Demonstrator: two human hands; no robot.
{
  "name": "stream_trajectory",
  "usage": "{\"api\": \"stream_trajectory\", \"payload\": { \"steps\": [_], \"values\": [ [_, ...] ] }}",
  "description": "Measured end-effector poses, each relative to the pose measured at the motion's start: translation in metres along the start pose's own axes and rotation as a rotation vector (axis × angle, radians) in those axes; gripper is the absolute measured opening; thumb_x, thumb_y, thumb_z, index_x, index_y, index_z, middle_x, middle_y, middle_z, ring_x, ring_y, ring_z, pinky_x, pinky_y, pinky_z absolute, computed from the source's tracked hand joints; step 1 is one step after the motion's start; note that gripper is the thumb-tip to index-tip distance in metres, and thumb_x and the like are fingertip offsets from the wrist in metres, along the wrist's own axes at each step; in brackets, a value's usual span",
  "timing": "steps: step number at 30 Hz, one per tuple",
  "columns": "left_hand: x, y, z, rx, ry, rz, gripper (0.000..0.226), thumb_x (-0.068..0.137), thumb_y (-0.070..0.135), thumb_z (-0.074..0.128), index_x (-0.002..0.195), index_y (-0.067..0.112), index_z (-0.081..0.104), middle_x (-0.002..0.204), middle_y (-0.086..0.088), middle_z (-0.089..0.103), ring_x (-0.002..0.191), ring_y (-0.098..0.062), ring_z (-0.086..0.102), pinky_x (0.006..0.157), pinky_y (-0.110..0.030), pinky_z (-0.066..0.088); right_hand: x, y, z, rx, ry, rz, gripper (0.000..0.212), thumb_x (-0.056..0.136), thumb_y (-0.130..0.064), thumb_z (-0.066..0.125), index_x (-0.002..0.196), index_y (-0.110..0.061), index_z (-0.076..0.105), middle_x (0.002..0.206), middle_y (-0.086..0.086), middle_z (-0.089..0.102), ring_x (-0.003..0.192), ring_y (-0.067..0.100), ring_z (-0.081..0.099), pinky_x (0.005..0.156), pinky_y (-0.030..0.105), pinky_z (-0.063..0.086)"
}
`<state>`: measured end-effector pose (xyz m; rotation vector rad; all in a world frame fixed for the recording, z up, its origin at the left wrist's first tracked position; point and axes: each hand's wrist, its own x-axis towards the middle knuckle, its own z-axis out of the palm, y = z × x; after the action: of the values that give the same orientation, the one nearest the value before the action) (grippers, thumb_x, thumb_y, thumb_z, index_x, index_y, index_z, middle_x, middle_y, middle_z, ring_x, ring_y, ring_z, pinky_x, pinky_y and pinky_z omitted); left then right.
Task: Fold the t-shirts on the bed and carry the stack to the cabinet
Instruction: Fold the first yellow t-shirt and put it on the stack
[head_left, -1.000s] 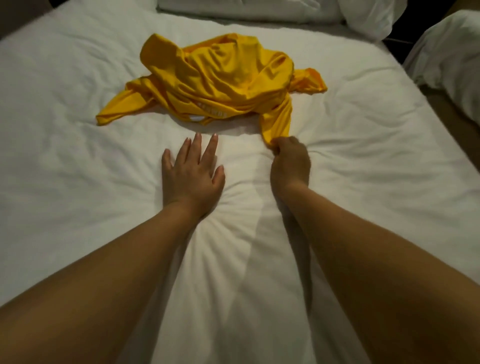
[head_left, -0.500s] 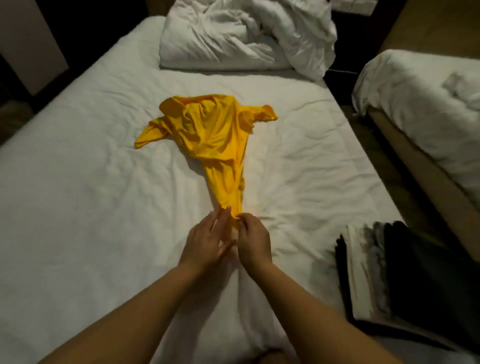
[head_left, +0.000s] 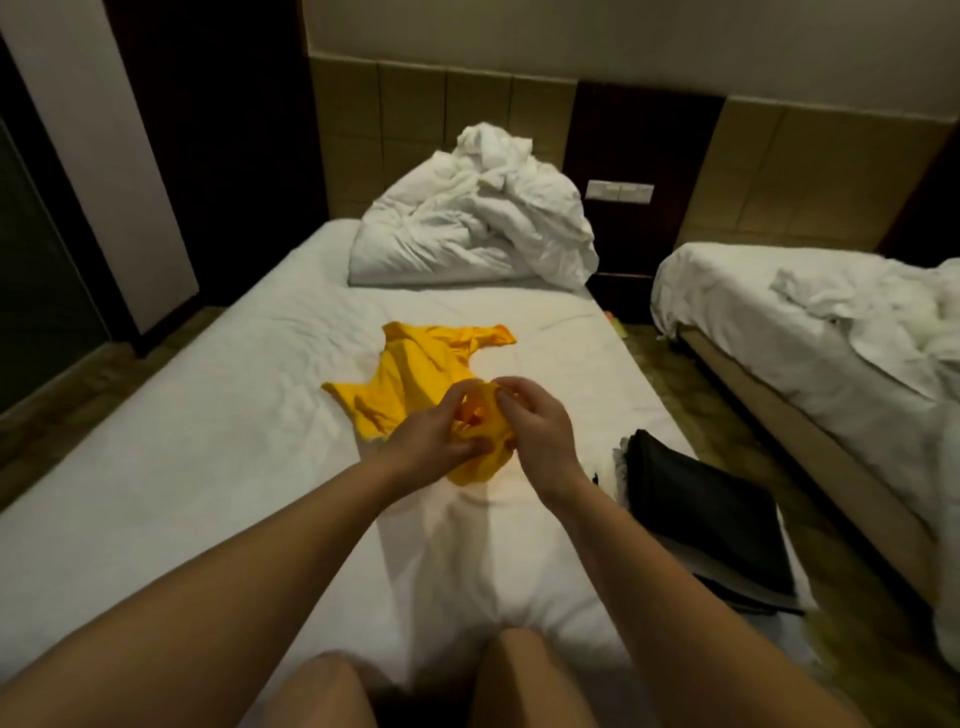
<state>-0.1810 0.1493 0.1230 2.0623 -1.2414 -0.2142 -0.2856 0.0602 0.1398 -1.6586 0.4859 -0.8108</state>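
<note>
The left hand (head_left: 431, 434) and right hand (head_left: 537, 431) each pinched the bunched near hem of the yellow t-shirt (head_left: 410, 382), which lay crumpled in the middle of the bed (head_left: 208, 415). Gripped so bunched, it could lift twisted and fold crooked.

T-shirt (head_left: 410, 384) mid-bed (head_left: 182, 441); folded stack (head_left: 701, 514) right, duvet (head_left: 467, 228) behind
</note>
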Motion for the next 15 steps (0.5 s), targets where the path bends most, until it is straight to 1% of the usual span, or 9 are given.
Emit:
{"api": "stream_trajectory", "payload": {
  "steps": [1, 3, 5, 7, 8, 10, 12, 13, 15],
  "values": [
    [-0.005, 0.010, -0.002, -0.017, -0.009, -0.005, 0.062, 0.085, 0.025, 0.065, 0.139, 0.021, 0.035, 0.119, -0.010, 0.060, 0.109, -0.028, 0.056, 0.081, -0.030, 0.042, -0.004, -0.012, -0.006, 0.063, 0.008, 0.005, 0.010, 0.085, -0.020, 0.055, 0.090, -0.020, 0.064, 0.081, -0.001, 0.062, 0.077, 0.017, 0.056, 0.061, 0.027, 0.045],
    [-0.012, 0.027, -0.006, -0.028, -0.017, 0.025, 0.040, 0.090, 0.021, 0.059, 0.129, 0.018, 0.051, 0.117, -0.011, 0.063, 0.108, -0.028, 0.057, 0.085, -0.032, 0.044, -0.010, -0.034, -0.015, 0.191, 0.035, 0.007, 0.012, 0.092, -0.011, 0.051, 0.093, -0.012, 0.062, 0.075, 0.006, 0.056, 0.067, 0.017, 0.052, 0.051, 0.024, 0.043],
    [-0.024, 0.041, -0.009, -0.040, 0.027, 0.057, 0.025, 0.093, 0.018, 0.053, 0.116, 0.012, 0.061, 0.113, -0.013, 0.065, 0.104, -0.029, 0.058, 0.087, -0.036, 0.045, -0.020, -0.048, -0.023, 0.240, 0.065, -0.015, 0.016, 0.095, -0.007, 0.046, 0.094, -0.013, 0.062, 0.068, 0.005, 0.054, 0.061, 0.014, 0.052, 0.048, 0.023, 0.045],
    [-0.034, 0.053, -0.012, -0.053, 0.096, 0.050, 0.023, 0.094, 0.021, 0.051, 0.110, 0.009, 0.063, 0.111, -0.014, 0.065, 0.097, -0.027, 0.057, 0.083, -0.035, 0.044, -0.028, -0.052, -0.030, 0.226, 0.076, -0.035, 0.016, 0.097, -0.015, 0.047, 0.108, -0.018, 0.059, 0.074, 0.001, 0.058, 0.069, 0.011, 0.057, 0.059, 0.021, 0.051],
    [-0.038, 0.059, -0.014, -0.070, 0.128, 0.037, 0.022, 0.094, 0.023, 0.052, 0.107, 0.009, 0.064, 0.109, -0.013, 0.065, 0.093, -0.024, 0.056, 0.078, -0.032, 0.041, -0.030, -0.050, -0.034, 0.229, 0.060, -0.018, 0.022, 0.097, -0.022, 0.048, 0.119, -0.022, 0.052, 0.085, 0.000, 0.060, 0.080, 0.011, 0.060, 0.067, 0.021, 0.052],
    [-0.043, 0.066, -0.017, -0.122, 0.166, 0.006, 0.023, 0.093, 0.026, 0.053, 0.105, 0.011, 0.065, 0.107, -0.012, 0.066, 0.086, -0.018, 0.053, 0.069, -0.026, 0.034, -0.037, -0.042, -0.041, 0.230, -0.018, 0.056, 0.052, 0.092, -0.038, 0.052, 0.139, -0.028, 0.031, 0.115, -0.003, 0.055, 0.101, 0.012, 0.057, 0.079, 0.024, 0.049],
    [-0.045, 0.072, -0.019, -0.174, 0.178, -0.033, 0.025, 0.093, 0.028, 0.053, 0.105, 0.010, 0.066, 0.107, -0.012, 0.065, 0.087, -0.018, 0.053, 0.070, -0.026, 0.035, -0.046, -0.032, -0.042, 0.164, -0.106, 0.130, 0.079, 0.083, -0.046, 0.059, 0.146, -0.030, 0.014, 0.127, -0.005, 0.044, 0.112, 0.017, 0.052, 0.086, 0.030, 0.047],
    [-0.045, 0.076, -0.019, -0.195, 0.192, -0.051, 0.025, 0.093, 0.029, 0.053, 0.104, 0.010, 0.066, 0.106, -0.012, 0.065, 0.088, -0.019, 0.053, 0.069, -0.026, 0.035, -0.053, -0.026, -0.041, 0.131, -0.140, 0.160, 0.082, 0.081, -0.043, 0.063, 0.146, -0.028, 0.015, 0.127, -0.005, 0.044, 0.113, 0.019, 0.052, 0.088, 0.033, 0.048],
    [-0.043, 0.083, -0.022, -0.237, 0.246, -0.087, 0.025, 0.094, 0.028, 0.052, 0.102, 0.008, 0.066, 0.104, -0.012, 0.064, 0.088, -0.019, 0.052, 0.066, -0.025, 0.031, -0.065, -0.012, -0.036, 0.015, -0.196, 0.193, 0.063, 0.083, -0.033, 0.067, 0.136, -0.025, 0.034, 0.121, -0.003, 0.052, 0.111, 0.021, 0.055, 0.089, 0.035, 0.049]
  ]
}}
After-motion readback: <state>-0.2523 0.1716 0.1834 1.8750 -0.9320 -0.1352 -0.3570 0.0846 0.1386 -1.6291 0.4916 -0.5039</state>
